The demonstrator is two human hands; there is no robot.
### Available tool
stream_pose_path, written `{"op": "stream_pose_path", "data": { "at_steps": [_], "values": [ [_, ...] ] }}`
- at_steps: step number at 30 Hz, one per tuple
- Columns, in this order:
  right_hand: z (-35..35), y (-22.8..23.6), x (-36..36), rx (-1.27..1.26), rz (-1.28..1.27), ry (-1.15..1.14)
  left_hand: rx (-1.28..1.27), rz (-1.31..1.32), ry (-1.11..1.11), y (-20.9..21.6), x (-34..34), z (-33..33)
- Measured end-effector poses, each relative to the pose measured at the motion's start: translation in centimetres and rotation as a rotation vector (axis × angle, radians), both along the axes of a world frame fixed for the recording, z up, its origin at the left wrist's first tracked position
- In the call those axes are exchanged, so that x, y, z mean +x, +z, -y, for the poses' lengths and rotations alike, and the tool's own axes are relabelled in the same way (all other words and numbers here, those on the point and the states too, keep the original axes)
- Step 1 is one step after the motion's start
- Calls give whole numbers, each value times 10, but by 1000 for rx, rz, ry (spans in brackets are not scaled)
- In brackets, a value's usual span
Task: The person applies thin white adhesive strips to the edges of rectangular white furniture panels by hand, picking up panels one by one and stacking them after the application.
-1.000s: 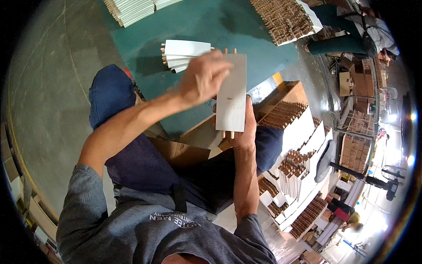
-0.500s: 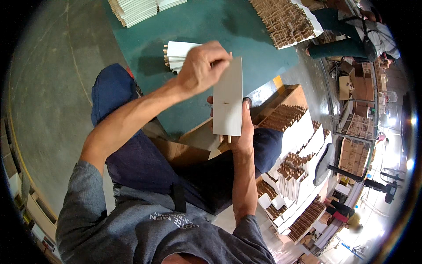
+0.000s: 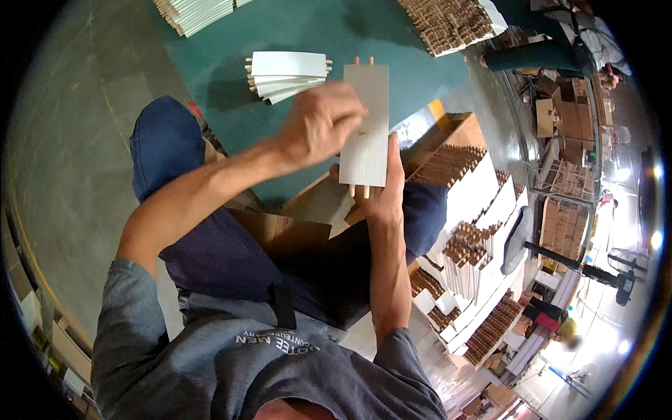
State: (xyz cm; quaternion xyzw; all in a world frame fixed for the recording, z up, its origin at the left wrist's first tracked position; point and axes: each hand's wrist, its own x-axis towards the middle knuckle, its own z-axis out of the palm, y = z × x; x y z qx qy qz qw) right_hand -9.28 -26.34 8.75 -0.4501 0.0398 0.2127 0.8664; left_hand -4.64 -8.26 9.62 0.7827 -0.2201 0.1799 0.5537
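A white wooden board with light wooden dowels at both ends is held up over my lap, its broad face toward me. My right hand grips it from behind near its lower end, thumb along the right edge. My left hand is closed with curled fingers at the board's left edge, slightly blurred. Whatever its fingers pinch, if anything, is hidden. Just beyond, a small fanned stack of similar doweled boards lies on the green table.
More white boards are stacked at the table's far left, with a larger stack at far right. Beside my right knee stand many piled doweled boards. A cardboard box sits between my legs. Another person is at upper right.
The board has shifted up and away from me, so dowels now show at both ends. My left hand has moved from its upper part to lower on its left edge, uncovering more of the small stack.
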Motion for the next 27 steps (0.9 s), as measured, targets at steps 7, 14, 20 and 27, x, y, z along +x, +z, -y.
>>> {"op": "stream_pose_path", "data": {
  "at_steps": [7, 14, 20, 27],
  "values": [
    [-2, 10, -2, -457, 355, -17, 45, 138, -128, 4, -16, 12],
    [-24, 36, 5, 54, -93, -129, 59, 153, -192, 5, -33, 16],
    [9, -12, 10, 353, -208, -25, 231, 169, -174, 12, -21, 9],
    [-10, 26, 4, -181, 179, -110, -68, 7, -145, 17, -29, 10]
  ]
}}
